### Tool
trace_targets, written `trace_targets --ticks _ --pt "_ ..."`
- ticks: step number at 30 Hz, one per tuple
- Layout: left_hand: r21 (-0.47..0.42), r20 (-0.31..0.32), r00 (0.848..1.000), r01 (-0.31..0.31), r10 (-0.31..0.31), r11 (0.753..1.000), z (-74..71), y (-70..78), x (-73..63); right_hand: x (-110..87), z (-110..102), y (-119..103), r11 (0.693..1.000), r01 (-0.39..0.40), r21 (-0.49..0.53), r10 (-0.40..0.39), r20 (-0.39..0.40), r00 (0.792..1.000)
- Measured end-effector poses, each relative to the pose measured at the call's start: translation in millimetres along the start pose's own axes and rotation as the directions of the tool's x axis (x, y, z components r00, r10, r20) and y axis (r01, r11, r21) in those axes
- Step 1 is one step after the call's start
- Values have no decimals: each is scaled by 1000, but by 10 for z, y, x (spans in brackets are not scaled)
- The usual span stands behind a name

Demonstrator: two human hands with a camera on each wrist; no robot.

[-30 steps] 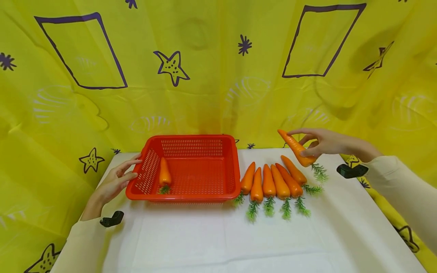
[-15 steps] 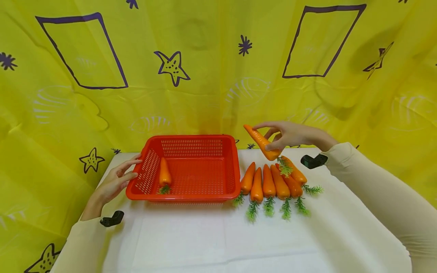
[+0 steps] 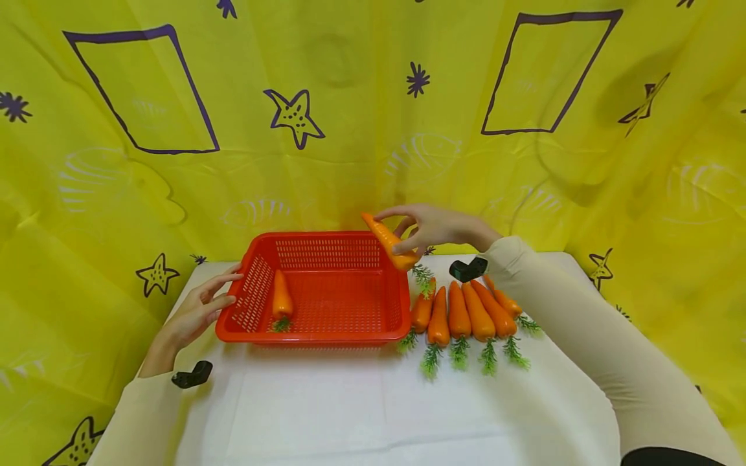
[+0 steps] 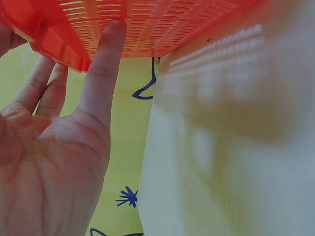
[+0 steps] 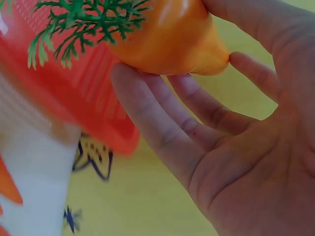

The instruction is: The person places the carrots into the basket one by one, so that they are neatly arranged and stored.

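In the head view my right hand [image 3: 434,226] pinches an orange carrot [image 3: 392,244] with a green leafy top between thumb and fingertips. It hangs in the air over the right end of a red plastic basket [image 3: 326,338], its narrow tip up and to the left. In the right wrist view the fingertips touch the carrot's thick orange body [image 5: 167,39]. My left hand [image 3: 195,314] rests against the basket's left end. Its extended thumb [image 4: 101,78] presses the slotted wall in the left wrist view. One carrot [image 3: 282,296] lies inside the basket, near its left wall.
Several more carrots [image 3: 458,310] lie in a row on the white-covered table [image 3: 326,408], right of the basket, tops toward me. The right forearm passes above the row's right end. A yellow patterned curtain [image 3: 350,162] hangs close behind the basket.
My right hand has carried the carrot leftward from above the right end of the row to the basket's right rim. The left hand and basket stay in place.
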State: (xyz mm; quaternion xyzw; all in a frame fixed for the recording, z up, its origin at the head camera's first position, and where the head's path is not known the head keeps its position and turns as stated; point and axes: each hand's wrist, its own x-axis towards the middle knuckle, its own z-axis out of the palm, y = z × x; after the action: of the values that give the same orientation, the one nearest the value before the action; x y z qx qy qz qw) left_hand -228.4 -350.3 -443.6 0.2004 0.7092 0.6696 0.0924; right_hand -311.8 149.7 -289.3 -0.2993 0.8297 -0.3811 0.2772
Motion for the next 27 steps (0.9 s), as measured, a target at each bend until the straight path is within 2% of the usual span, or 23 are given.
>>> trace_targets --ticks 8,16,22,27 --pt "-4 2 1000 3 -3 1000 1 -4 -10 458 332 -62 997 30 67 -33 49 998" --pt "15 -3 1000 8 -8 1000 -2 2 -10 913 709 -70 997 43 71 -47 60 997" --pt "18 -1 1000 9 -9 1000 -1 0 -5 1222 986 -44 984 -11 177 -3 77 997" --pt "20 -3 1000 11 -11 1000 0 12 1 1437 1178 -17 970 -74 231 63 57 996"
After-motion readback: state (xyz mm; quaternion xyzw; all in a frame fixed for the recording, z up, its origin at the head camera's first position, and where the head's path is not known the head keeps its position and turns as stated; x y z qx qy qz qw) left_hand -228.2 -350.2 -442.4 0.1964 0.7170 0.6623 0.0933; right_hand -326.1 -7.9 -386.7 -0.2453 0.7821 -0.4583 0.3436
